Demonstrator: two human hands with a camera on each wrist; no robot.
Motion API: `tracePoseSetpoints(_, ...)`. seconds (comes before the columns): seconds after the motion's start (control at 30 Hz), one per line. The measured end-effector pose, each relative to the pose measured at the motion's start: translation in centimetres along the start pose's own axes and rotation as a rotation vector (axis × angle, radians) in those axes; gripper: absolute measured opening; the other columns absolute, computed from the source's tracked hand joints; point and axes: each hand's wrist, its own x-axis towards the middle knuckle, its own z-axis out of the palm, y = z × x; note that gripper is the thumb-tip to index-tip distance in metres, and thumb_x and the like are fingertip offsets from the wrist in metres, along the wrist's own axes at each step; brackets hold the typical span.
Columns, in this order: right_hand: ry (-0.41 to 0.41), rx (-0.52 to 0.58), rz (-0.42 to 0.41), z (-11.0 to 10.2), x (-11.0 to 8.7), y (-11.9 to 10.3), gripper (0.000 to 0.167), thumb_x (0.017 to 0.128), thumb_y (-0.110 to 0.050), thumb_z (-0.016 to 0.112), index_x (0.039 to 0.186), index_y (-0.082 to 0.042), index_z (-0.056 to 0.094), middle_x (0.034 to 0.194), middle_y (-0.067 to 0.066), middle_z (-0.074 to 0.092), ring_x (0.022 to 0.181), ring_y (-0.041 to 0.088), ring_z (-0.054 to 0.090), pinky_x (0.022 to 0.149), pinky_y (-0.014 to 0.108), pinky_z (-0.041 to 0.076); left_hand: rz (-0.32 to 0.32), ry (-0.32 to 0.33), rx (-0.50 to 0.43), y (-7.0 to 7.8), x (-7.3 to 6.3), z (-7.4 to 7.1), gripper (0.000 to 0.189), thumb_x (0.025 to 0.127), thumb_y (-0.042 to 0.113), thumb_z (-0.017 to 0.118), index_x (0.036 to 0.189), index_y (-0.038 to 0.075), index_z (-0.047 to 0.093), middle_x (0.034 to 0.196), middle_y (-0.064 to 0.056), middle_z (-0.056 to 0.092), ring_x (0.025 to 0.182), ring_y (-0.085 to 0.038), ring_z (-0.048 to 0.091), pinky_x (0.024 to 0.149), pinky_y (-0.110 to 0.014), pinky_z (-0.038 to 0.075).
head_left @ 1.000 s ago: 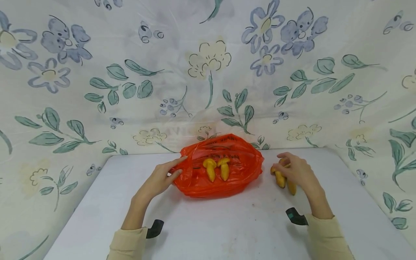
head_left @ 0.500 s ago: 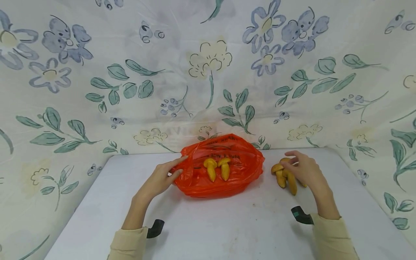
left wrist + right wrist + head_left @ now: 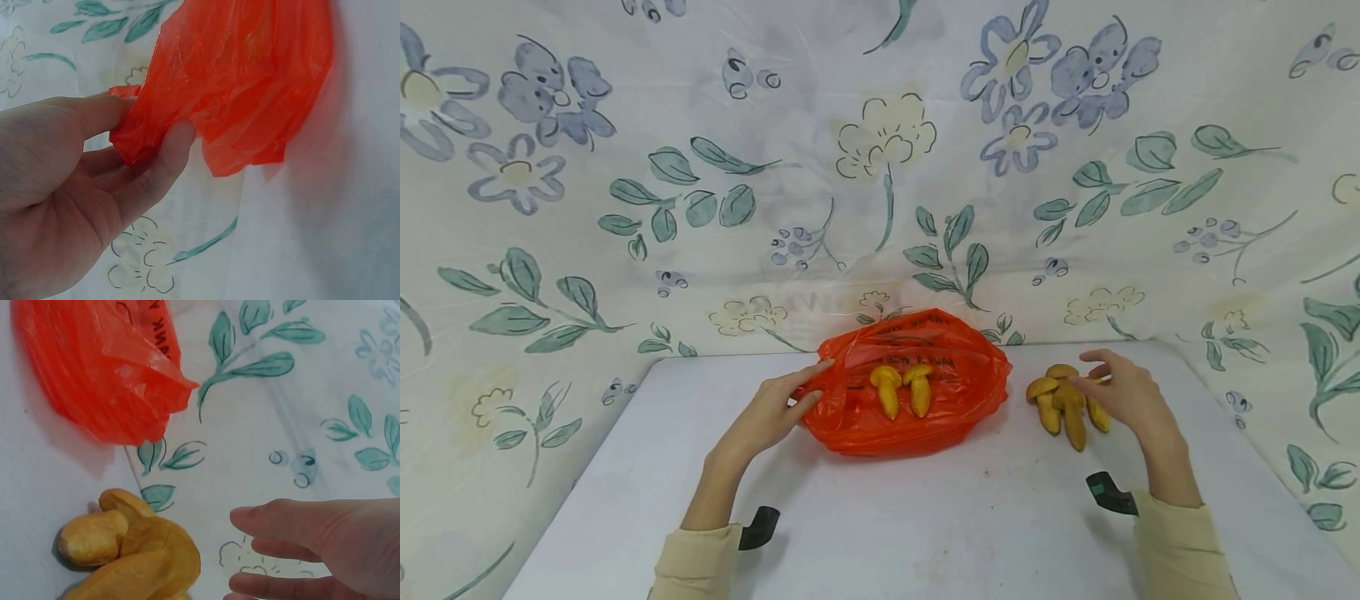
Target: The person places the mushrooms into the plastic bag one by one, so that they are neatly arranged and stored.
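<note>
A red plastic bag [image 3: 973,387] with dark lettering lies spread at the back middle of the table. Two yellow-brown mushrooms [image 3: 888,393] lie side by side within its opening. My left hand [image 3: 767,414] holds the bag's left edge; in the left wrist view the red film [image 3: 250,87] runs between thumb and fingers. To the right of the bag, several more mushrooms [image 3: 1073,412] are heaped on the table. Just over their right side hovers my right hand [image 3: 1123,393], its fingers loosely extended and holding nothing. The right wrist view shows a gap between its fingertips and the mushrooms [image 3: 147,550].
The white table [image 3: 880,525] has some small dark specks near its middle. Directly behind it hangs a cloth [image 3: 880,183] with flowers and leaves. A black bracket [image 3: 758,528] sticks out from the left sleeve, and another bracket [image 3: 1111,493] from the right.
My right hand has drawn back to the right from over the mushroom heap, uncovering more of it. The left hand, the bag and the two mushrooms in it stay in place.
</note>
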Motion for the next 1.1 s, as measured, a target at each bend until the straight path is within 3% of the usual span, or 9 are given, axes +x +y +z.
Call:
tracePoseSetpoints(0.2, -0.025, -0.006, 0.034, -0.2, 0.1, 0.9, 0.064, 0.095, -0.041, 0.062, 0.142, -0.002, 0.043, 0.130, 0.032, 0.053, 0.107, 0.045, 0.057, 0.083, 0.053, 0.053, -0.009, -0.006, -0.006, 0.1, 0.0, 0.0, 0.051, 0.098, 0.013, 0.059, 0.147, 0.018, 0.046, 0.133, -0.012, 0.062, 0.099, -0.021, 0.062, 0.076, -0.024, 0.059)
tracePoseSetpoints(0.53, -0.073, -0.042, 0.070, 0.0, 0.3, 2.2, 0.058, 0.096, -0.025, 0.060, 0.143, 0.001, 0.039, 0.132, 0.036, 0.050, 0.109, 0.048, 0.055, 0.084, 0.055, 0.053, -0.013, -0.004, -0.001, 0.1, 0.0, 0.1, 0.051, 0.098, 0.013, 0.060, 0.147, 0.018, 0.047, 0.132, -0.012, 0.062, 0.099, -0.020, 0.062, 0.077, -0.024, 0.059)
tracePoseSetpoints(1.1, -0.120, -0.056, 0.120, 1.2, 1.2, 3.6, 0.064, 0.092, -0.018, 0.063, 0.145, 0.001, 0.034, 0.133, 0.039, 0.046, 0.110, 0.051, 0.054, 0.085, 0.057, 0.052, -0.004, 0.000, -0.004, 0.0, -0.1, 0.1, 0.051, 0.097, 0.012, 0.060, 0.147, 0.018, 0.047, 0.132, -0.012, 0.062, 0.097, -0.020, 0.062, 0.074, -0.022, 0.058)
